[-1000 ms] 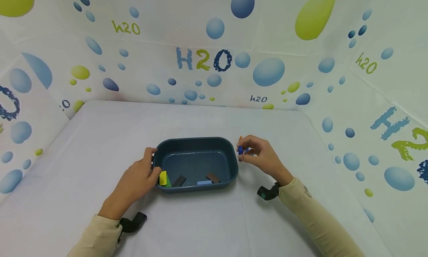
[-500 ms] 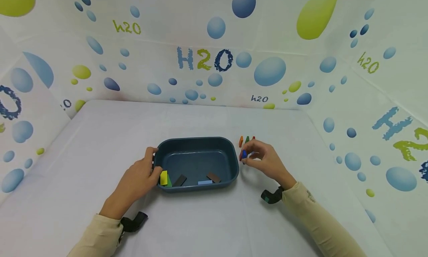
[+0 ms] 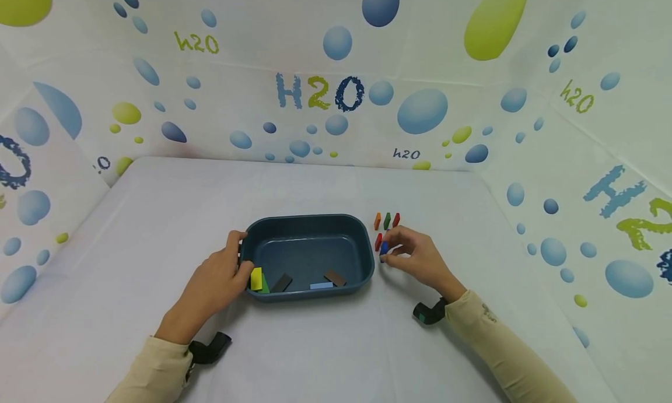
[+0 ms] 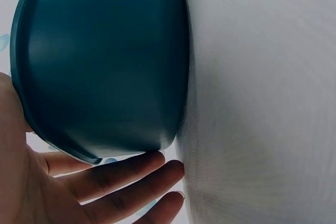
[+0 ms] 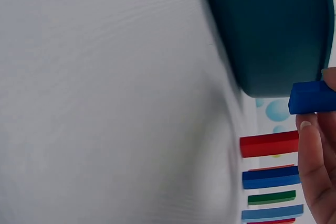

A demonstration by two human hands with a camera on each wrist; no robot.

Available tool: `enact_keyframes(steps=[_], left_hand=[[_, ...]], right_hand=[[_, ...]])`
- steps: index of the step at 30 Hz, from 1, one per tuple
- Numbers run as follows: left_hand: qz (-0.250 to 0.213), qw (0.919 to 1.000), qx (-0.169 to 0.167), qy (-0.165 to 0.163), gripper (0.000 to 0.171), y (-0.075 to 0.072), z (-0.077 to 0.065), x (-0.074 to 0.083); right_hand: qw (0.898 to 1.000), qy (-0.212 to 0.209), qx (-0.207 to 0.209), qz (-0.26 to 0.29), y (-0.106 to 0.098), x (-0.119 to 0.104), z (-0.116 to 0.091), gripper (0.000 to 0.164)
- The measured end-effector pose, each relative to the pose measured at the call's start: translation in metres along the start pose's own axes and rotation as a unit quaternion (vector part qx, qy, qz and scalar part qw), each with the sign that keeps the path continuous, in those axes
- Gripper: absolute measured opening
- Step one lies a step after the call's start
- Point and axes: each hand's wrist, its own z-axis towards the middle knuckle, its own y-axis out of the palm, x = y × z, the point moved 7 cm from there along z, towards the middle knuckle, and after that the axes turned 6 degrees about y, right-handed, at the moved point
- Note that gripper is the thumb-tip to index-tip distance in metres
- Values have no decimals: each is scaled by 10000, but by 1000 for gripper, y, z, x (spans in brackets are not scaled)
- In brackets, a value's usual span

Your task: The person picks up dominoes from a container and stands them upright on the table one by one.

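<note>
A dark teal plastic tub (image 3: pixel 304 245) stands on the white table. At its left end my left hand (image 3: pixel 215 283) holds the rim, thumb at the near corner; in the left wrist view the fingers (image 4: pixel 118 174) reach around behind the wall. Just off the tub's right end, my right hand (image 3: pixel 417 254) pinches a blue domino (image 5: pixel 310 98) between thumb and fingertips, held upright low at the table. Beyond it stand a red domino (image 3: pixel 378 242), an orange domino (image 3: pixel 377 221), a green domino (image 3: pixel 387 220) and another red domino (image 3: pixel 396 219). My right fingers hide others.
In the tub lie a yellow domino (image 3: pixel 256 279), a green one beneath it, a black domino (image 3: pixel 282 283), a light blue domino (image 3: pixel 321 286) and a brown domino (image 3: pixel 334 278). The right wrist view shows a second blue domino (image 5: pixel 270 177) among the standing row.
My right hand has moved toward me and slightly right with the blue domino, baring the standing red, orange and green dominoes. The left hand and tub have kept their place.
</note>
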Motion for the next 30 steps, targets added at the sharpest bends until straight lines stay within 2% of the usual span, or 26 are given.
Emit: enact_keyframes(steps=[21, 30], left_hand=[[-95, 9999, -84, -21, 56, 0, 0, -1], [-102, 9999, -119, 46, 56, -1, 0, 0]], right_hand=[[9988, -155, 16, -455, 10, 11, 1, 25], [9988, -20, 81, -491, 12, 18, 1, 26]])
